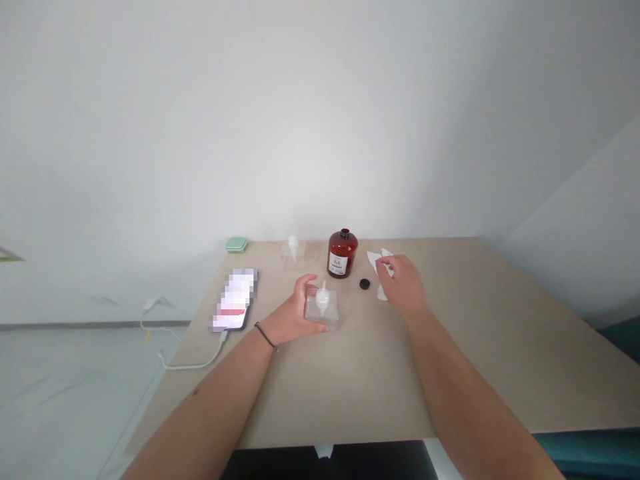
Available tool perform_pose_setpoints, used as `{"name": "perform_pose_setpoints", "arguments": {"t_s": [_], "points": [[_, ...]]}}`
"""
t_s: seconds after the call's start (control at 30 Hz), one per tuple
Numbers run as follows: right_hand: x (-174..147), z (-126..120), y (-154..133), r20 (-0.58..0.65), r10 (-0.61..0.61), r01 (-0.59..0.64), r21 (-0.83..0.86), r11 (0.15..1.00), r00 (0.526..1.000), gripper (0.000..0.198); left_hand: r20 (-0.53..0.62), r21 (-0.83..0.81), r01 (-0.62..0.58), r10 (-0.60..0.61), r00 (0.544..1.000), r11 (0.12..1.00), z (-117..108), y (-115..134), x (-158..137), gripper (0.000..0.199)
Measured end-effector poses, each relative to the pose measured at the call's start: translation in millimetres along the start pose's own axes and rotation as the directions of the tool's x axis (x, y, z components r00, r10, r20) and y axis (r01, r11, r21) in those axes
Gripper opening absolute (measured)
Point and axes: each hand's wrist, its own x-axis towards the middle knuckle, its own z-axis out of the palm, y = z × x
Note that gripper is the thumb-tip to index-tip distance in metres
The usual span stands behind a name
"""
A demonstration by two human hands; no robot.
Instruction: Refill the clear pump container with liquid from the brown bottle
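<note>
My left hand (295, 313) grips a clear, square-sided container (323, 318) from its left side, thumb and fingers on its walls. A small white funnel-shaped piece (323, 298) sits at the top of that container. Over a white tissue (382, 291) on the table, my right hand (404, 283) has its fingertips pinched together on the paper. Between the two hands lies a black screw cap (365, 284). Just behind it stands an uncapped reddish-brown bottle (343, 255) with a white label, upright.
Near the wall, a second clear container (286, 253) bears a similar white piece (293, 247). A small green case (237, 245) rests at the table's back left corner. A phone (234, 300) lies at the left, its white cable (193, 366) running off the table edge.
</note>
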Motion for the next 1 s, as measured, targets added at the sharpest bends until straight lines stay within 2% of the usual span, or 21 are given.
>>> {"name": "perform_pose_setpoints", "arguments": {"t_s": [0.1,0.2,0.3,0.4,0.47,0.53,0.57,0.63,0.7,0.77,0.87,1.0], "points": [[4.8,-4.6,14.4,0.113,0.246,-0.204,-0.296,0.933,0.963,0.036,-0.05,-0.098,-0.025,0.02,0.999,0.995,0.7,-3.8,1.0,0.091],[1.3,-4.9,16.2,0.244,0.386,-0.273,-0.393,0.878,0.89,0.046,-0.123,-0.17,-0.023,0.002,0.992,0.985,0.5,-6.3,2.6,0.078],[-1.9,-5.1,14.1,0.362,0.394,-0.235,-0.411,0.881,0.845,0.039,-0.2,-0.241,-0.028,-0.022,0.98,0.97,-0.2,-5.4,4.4,0.073],[0.1,-9.0,13.0,0.393,0.359,-0.196,-0.397,0.897,0.847,0.031,-0.266,-0.317,-0.052,-0.036,0.963,0.947,-0.4,-4.3,6.2,0.072],[2.2,-13.1,9.2,0.307,0.27,-0.165,-0.328,0.93,0.913,0.03,-0.292,-0.35,-0.062,-0.046,0.955,0.935,-0.2,-4.1,7.3,0.071],[1.0,-15.2,-0.3,0.12,0.104,-0.084,-0.165,0.983,0.987,0.027,-0.304,-0.372,-0.071,-0.049,0.951,0.925,0.5,-3.4,8.1,0.071],[-1.7,-14.4,-7.5,0.012,0.022,-0.021,-0.059,0.998,1.0,0.024,-0.305,-0.383,-0.073,-0.052,0.951,0.921,1.1,-2.7,8.3,0.071],[-11.3,-8.1,-25.4,-0.102,-0.102,0.115,0.127,0.985,0.989,0.02,-0.302,-0.406,-0.075,-0.056,0.951,0.911,2.8,-0.4,8.5,0.073],[-24.3,3.1,-44.5,-0.07,-0.296,0.304,0.248,0.92,0.953,0.018,-0.296,-0.426,-0.078,-0.057,0.954,0.902,5.2,2.0,8.3,0.077],[-36.7,15.6,-60.1,-0.067,-0.432,0.429,0.322,0.844,0.899,0.02,-0.291,-0.43,-0.086,-0.048,0.955,0.899,7.6,3.4,8.1,0.079],[-47.6,27.9,-71.1,-0.096,-0.49,0.49,0.355,0.796,0.866,0.026,-0.297,-0.425,-0.115,-0.018,0.955,0.898,10.4,2.8,8.4,0.074],[-50.0,27.9,-69.8,-0.098,-0.519,0.512,0.391,0.765,0.849,0.028,-0.328,-0.44,-0.147,-0.006,0.945,0.886,11.2,1.0,9.3,0.071]]}}
